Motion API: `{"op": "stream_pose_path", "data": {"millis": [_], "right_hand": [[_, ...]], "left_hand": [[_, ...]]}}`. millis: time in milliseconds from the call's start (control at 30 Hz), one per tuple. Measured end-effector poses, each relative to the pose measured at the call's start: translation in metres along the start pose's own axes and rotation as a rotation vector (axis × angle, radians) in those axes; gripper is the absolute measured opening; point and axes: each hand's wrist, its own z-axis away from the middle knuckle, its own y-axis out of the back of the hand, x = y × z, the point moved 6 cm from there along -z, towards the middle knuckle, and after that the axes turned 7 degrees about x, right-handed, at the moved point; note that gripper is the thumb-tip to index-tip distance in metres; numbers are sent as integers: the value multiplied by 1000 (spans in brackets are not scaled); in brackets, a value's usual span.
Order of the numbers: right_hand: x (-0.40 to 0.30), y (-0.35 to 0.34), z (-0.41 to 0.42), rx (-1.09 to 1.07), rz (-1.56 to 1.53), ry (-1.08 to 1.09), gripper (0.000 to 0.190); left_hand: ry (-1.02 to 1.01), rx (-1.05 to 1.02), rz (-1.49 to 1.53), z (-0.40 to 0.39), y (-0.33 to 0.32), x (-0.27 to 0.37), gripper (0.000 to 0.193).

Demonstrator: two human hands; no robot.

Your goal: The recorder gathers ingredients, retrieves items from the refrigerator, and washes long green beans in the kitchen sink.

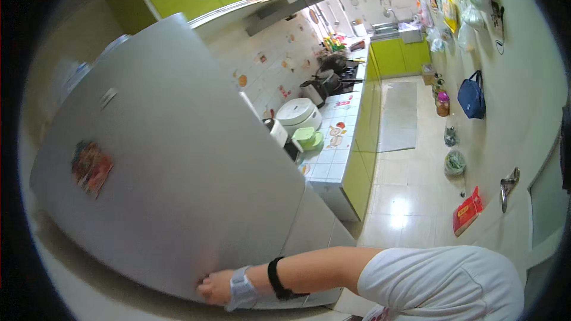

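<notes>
A large silver-grey refrigerator door fills the left of the view, with a colourful magnet or sticker on it. Reaching out from a white sleeve, my right hand touches the door near its lower edge, fingers curled. Whether the fingers grip that edge cannot be made out. A pale grey band wraps the wrist and a black strap circles the forearm. My left hand is out of view.
Beyond the refrigerator runs a tiled counter with a white rice cooker, green containers and pans. A grey mat lies on the floor. Along the right are a door handle, a blue bag and a red packet.
</notes>
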Motion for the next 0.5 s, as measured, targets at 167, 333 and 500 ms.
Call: {"op": "stream_pose_path", "data": {"millis": [167, 333, 500], "right_hand": [[31, 84, 87, -28, 82, 237, 38], [129, 246, 336, 10, -147, -527, 43], [156, 351, 547, 546, -388, -1222, 34]], "left_hand": [[-7, 234, 26, -87, -99, 7, 29], [-75, -65, 157, -225, -220, -9, 17], [76, -114, 321, -368, -348, -37, 19]]}}
